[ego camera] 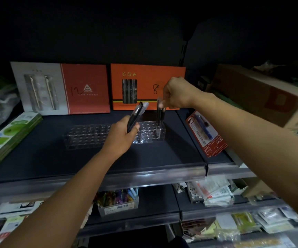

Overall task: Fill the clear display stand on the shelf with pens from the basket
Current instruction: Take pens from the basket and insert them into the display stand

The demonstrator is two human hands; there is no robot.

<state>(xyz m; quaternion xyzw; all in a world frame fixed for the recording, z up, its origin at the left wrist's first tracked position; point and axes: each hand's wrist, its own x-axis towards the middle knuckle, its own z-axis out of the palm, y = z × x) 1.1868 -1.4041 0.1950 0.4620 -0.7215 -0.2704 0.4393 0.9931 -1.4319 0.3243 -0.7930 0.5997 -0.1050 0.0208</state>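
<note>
black pens (134,117), clear stand (94,136), seemingly dotted

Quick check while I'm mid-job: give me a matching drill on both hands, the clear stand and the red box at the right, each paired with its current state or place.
Things:
1. left hand
2. right hand
3. clear display stand
4. red box

States:
A. leaning at the shelf's right edge
B. pinching the top of an upright pen over the stand's right end
C. gripping a bundle of pens
D. mostly empty holes

Pairs: 1-C, 2-B, 3-D, 4-A
</note>
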